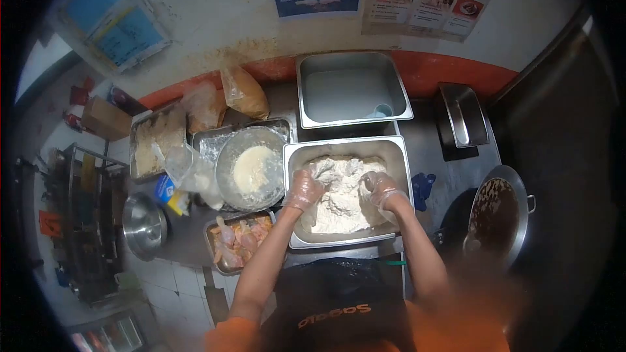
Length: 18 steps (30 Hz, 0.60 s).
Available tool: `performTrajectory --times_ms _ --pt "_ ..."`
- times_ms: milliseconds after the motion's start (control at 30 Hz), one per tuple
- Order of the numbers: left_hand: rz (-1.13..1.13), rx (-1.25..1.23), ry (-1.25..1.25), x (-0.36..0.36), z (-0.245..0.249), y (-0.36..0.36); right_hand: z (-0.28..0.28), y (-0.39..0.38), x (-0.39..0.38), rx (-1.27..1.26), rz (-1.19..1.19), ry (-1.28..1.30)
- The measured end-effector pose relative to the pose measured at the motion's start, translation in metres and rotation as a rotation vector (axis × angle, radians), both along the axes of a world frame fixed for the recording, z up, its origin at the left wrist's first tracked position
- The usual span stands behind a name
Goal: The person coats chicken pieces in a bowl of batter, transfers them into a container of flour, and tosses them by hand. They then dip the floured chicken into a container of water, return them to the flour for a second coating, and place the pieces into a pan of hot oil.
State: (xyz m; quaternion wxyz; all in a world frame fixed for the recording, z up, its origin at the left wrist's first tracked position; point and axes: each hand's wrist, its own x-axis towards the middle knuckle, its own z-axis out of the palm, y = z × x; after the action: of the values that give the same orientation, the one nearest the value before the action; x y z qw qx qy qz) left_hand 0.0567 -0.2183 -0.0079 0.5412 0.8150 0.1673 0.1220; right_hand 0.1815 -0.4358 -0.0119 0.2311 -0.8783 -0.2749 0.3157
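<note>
A deep steel pan [293, 238] full of white flour [339, 205] stands in front of me. Both my hands wear clear plastic gloves dusted with flour. At the pan's left side, my left hand [305, 189] curls its fingers into a floury lump. Across from it, my right hand [385, 192] is bent inward, also with fingers curled into the flour. Lumpy flour-covered shapes [336, 168] lie between the hands toward the back. Flour hides the fingertips, and whatever they grip cannot be made out.
Raw chicken pieces [242, 240] fill a tray at left. Behind them stand a bowl of pale powder [254, 166] and bags of brown powder [245, 94]. A pan of cloudy liquid [345, 91] sits behind the flour. A wok of dark oil [499, 215] is at right.
</note>
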Motion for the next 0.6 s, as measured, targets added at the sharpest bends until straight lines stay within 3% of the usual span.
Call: performTrajectory --times_ms 67,167,267,367,400,500,533,600 --pt "0.037 -0.195 -0.029 -0.001 0.029 -0.006 0.0 0.005 -0.008 -0.008 -0.01 -0.079" --pt "-0.033 -0.154 0.062 -0.001 -0.001 0.001 0.012 0.011 -0.021 0.16 -0.063 -0.202" --pt "-0.063 -0.024 0.029 0.005 -0.023 -0.003 0.008 0.024 -0.017 0.304 0.05 -0.124" --pt "-0.162 -0.053 0.008 0.01 -0.021 -0.008 0.017 0.041 -0.023 0.299 0.091 -0.138" --pt "-0.24 0.069 -0.009 0.011 -0.017 -0.007 -0.016 0.041 -0.021 0.359 0.121 -0.287" --pt "-0.174 0.134 0.002 0.007 -0.004 -0.005 -0.003 0.043 -0.015 0.36 0.185 -0.24" --pt "-0.158 0.055 -0.045 0.001 0.011 -0.005 0.007 0.04 -0.012 0.251 0.165 -0.246" --pt "-0.017 -0.304 -0.082 -0.008 0.041 0.0 0.041 0.032 -0.013 0.292 0.145 -0.299"
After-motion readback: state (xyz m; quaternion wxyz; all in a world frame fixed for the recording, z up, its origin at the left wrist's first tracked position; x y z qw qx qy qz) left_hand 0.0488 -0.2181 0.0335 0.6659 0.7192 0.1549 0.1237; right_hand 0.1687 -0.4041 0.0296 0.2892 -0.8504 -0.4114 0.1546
